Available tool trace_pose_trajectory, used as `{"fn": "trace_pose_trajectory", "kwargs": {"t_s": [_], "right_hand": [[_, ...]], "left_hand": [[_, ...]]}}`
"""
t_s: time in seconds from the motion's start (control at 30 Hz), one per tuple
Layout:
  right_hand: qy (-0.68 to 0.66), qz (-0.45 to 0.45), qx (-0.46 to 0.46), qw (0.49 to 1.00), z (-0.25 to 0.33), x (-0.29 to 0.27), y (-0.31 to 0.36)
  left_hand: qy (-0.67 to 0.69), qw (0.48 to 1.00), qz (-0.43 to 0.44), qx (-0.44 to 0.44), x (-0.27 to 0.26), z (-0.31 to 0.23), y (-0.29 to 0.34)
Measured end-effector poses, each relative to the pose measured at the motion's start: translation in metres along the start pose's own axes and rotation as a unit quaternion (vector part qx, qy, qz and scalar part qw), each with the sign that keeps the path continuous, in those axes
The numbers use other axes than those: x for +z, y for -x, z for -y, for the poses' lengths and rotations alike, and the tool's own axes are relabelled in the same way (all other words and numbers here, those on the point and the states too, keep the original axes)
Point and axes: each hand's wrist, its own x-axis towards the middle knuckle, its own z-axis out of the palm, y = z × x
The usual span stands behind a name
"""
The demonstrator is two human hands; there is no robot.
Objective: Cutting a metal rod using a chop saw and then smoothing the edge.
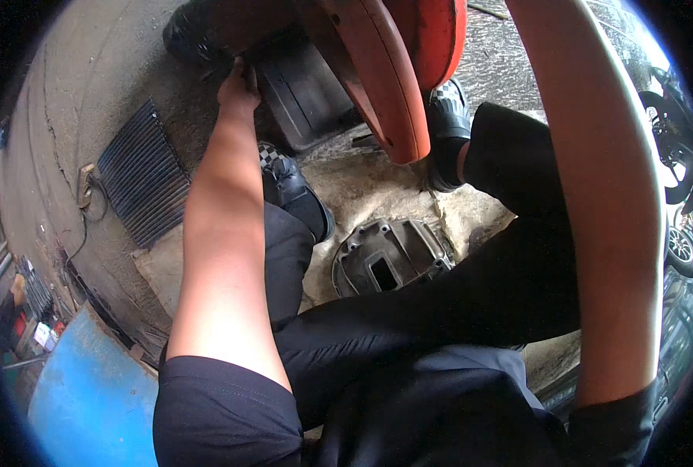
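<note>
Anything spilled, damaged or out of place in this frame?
The pale ground looks blotchy and stained around the metal housing, perhaps grime; whether it is a spill, I can't tell. The ribbed panel lies at a slant on the left. Nothing looks plainly broken.

The right hand is cut off beyond the upper edge; only its arm (pixel 603 179) shows. The left hand (pixel 241 87) has shadowed fingertips, so its contact cannot be told. Right of it, the red machine (pixel 385 78) leaves the picture and covers part of a dark tray (pixel 300 93). Nearer the body, a trouser leg (pixel 455 307) hides the metal housing's (pixel 408 247) lower edge.
</note>
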Motion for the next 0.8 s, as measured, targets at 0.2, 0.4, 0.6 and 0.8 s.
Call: {"fn": "trace_pose_trajectory", "kwargs": {"t_s": [0.2,0.4,0.6,0.8], "right_hand": [[0.3,-0.002,-0.293,0.908,-0.009,0.02,-0.048],[0.072,-0.029,-0.048,0.996,-0.007,0.016,-0.027],[0.062,-0.076,-0.046,0.994,-0.002,0.017,-0.018],[0.048,-0.087,-0.06,0.993,-0.006,0.018,-0.017]], "left_hand": [[0.638,0.763,-0.086,-0.061,0.031,0.002,-0.009],[0.744,0.634,-0.093,-0.191,0.011,-0.021,0.006],[0.7,0.671,-0.106,-0.219,0.003,-0.036,0.011],[0.724,0.602,-0.076,-0.328,-0.02,-0.053,0.016]]}}
